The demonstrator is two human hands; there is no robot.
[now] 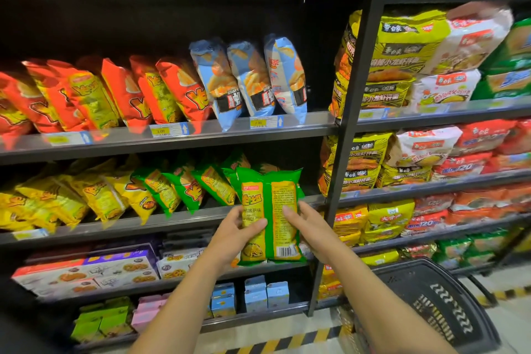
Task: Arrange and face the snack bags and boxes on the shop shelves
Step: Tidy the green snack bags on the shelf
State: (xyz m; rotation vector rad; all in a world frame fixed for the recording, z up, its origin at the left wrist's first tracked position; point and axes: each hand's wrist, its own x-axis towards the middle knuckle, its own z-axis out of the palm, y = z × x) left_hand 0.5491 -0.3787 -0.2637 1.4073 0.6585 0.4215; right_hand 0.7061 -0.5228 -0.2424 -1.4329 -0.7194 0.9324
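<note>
Upright, green snack bag (270,210) between left hand (235,234) and right hand (309,227), both curled round its edges.

2 hands: left hand (232,236), right hand (310,227). 1 held pack (268,215), possibly 2. 3 blue bags (250,80) above it. At least 4 green bags (214,184) left of it. At least 3 blue boxes (255,293) below it. 1 basket (431,304).

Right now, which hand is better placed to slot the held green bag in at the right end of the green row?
Probably right. The right hand grips the green bag by its right edge, nearest the gap beside the upright; the left hand holds its lower left.
</note>
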